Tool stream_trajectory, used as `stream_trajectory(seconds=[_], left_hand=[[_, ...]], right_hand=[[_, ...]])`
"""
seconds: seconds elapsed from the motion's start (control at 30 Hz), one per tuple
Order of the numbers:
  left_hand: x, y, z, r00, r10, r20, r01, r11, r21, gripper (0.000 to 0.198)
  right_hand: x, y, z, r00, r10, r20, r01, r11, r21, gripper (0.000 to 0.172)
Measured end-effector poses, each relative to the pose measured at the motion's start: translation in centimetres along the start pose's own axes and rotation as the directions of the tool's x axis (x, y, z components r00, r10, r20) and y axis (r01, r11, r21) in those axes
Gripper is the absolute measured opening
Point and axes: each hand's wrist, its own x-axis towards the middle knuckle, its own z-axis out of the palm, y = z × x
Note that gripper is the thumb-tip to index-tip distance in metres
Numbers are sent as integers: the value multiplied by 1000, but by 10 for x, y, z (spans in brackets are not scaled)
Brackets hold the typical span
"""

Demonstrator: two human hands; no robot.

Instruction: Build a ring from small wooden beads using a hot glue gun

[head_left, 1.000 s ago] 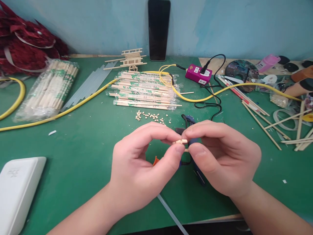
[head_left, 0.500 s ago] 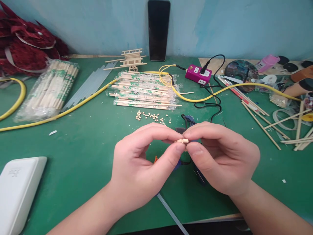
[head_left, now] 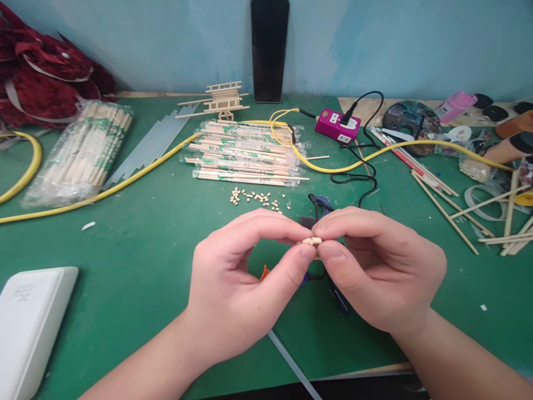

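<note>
Left hand (head_left: pixel 235 283): thumb and forefinger pinching a small wooden piece (head_left: pixel 312 240)
Right hand (head_left: pixel 375 269): thumb and forefinger grasping the same piece
Beyond the hands: loose wooden bits (head_left: pixel 255 199) on the green mat (head_left: pixel 125 266)

Wrapped chopsticks (head_left: pixel 245 155) on a work mat (head_left: pixel 137 294), between glue sticks (head_left: pixel 150 147) and a power strip (head_left: pixel 337 125); cut wood pieces (head_left: pixel 254 198) in front.

Left hand (head_left: pixel 239 283), right hand (head_left: pixel 377 269), curled, pinching together at centre

Magenta power strip (head_left: pixel 337 125) behind yellow hose (head_left: pixel 400 145); miniature stick cart (head_left: pixel 220 103) beside black phone (head_left: pixel 269 50); paint palette (head_left: pixel 410 119) right of strip
</note>
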Motion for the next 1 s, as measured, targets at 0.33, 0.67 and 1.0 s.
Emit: stream_trajectory(seconds=[0.33,0.67,1.0], left_hand=[[1,-1,2,1000,30,5,-30,1000,5,15],[0,-1,1,999,35,21,-35,999,6,17],[1,-3,1,998,50,41,-51,999,13,20]], right_hand=[[0,-1,0,1000,-19,4,19,1000,10,26],[-1,0,-1,1000,-5,12,5,1000,28,29],[-3,0,-4,1000,-15,15,15,998,57,33]])
